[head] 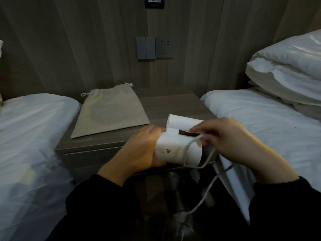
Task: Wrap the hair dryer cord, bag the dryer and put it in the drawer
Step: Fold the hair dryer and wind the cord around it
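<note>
I see the hair dryer (175,145) held up in the middle of the frame, just in front of the near edge of the nightstand (173,105) and not resting on it. It is white and looks folded, with one rounded section lying above the other and a small yellow warning mark on the lower one.

The left hand (140,150), left of centre, grips the dryer's left end with its fingers curled round it. The right hand (229,141), right of centre, pinches the white cord (206,192) between thumb and fingertips at the dryer's right end. One turn of cord crosses the lower section and loops under it. The rest hangs slack towards the bottom centre of the frame, where it gets lost in the dark. I cannot make out the plug.

The beige drawstring bag (111,112) lies flat on the left half of the nightstand top, its gathered mouth towards the wall, well apart from both hands. The drawer front (83,160) shows below the top edge, at lower left of the nightstand.

A bed with white sheets (34,133) fills the left side. Another bed (260,119) fills the right, with stacked pillows (286,72) at upper right. On the wall at upper centre sit a grey switch plate (145,48) and a socket (164,48) beside it.
</note>
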The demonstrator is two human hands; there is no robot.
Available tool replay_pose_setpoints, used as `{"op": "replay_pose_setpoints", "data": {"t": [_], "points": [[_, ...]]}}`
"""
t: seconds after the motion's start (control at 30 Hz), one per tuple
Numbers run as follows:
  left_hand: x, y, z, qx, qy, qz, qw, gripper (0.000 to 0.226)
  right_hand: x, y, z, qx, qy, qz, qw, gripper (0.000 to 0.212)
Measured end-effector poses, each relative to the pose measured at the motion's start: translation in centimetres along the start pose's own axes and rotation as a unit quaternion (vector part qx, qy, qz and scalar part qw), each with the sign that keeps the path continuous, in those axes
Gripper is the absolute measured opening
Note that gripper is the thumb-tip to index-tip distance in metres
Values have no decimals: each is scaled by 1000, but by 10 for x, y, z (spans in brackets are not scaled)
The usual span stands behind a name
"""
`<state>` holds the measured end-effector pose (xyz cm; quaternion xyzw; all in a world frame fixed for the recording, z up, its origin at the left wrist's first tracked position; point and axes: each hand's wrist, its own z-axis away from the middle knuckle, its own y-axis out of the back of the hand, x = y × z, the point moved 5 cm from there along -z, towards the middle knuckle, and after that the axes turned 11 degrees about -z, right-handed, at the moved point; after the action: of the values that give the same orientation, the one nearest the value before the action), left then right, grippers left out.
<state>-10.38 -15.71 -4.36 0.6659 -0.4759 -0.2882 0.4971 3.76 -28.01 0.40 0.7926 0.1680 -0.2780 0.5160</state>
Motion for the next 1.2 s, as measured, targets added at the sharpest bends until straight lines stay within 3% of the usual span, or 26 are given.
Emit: {"op": "replay_pose_setpoints", "data": {"t": [0.07, 0.13, 0.23, 0.33, 0.43, 0.57, 0.7, 0.87, 0.97, 1.07, 1.2], "points": [[2, 1, 1, 4, -29, -6, 1000, 74, 9, 9, -3, 125, -44, 55, 990, 12], [4, 1, 2, 7, -43, -12, 999, 73, 19, 10, -5, 159, -65, 113, 979, 28], [6, 0, 3, -4, -38, 17, 999, 72, 27, 8, -10, 145, -68, 73, 984, 31], [6, -7, 4, -24, -51, 54, 997, 76, 35, 3, -12, 65, -75, -9, 995, 14], [11, -15, 6, -42, -63, 53, 996, 84, 43, -1, -11, 13, -77, -45, 996, 35], [22, -16, 4, -32, -48, 48, 997, 94, 54, 2, -11, 37, -99, -64, 992, 36], [32, -28, 3, 7, -148, -109, 983, 108, 58, -2, -11, 47, -111, -60, 991, 46], [36, -35, 4, 52, -190, -192, 961, 120, 51, -2, -10, 41, -116, -43, 991, 38], [38, -37, 6, 59, -184, -180, 965, 120, 44, -1, -10, 42, -115, -35, 992, 36], [34, -39, 6, 10, -167, -125, 978, 113, 40, -3, -11, 42, -107, -17, 993, 37], [22, -36, 3, 0, -136, -104, 985, 103, 33, -6, -13, 48, -75, -32, 996, 21]]}}
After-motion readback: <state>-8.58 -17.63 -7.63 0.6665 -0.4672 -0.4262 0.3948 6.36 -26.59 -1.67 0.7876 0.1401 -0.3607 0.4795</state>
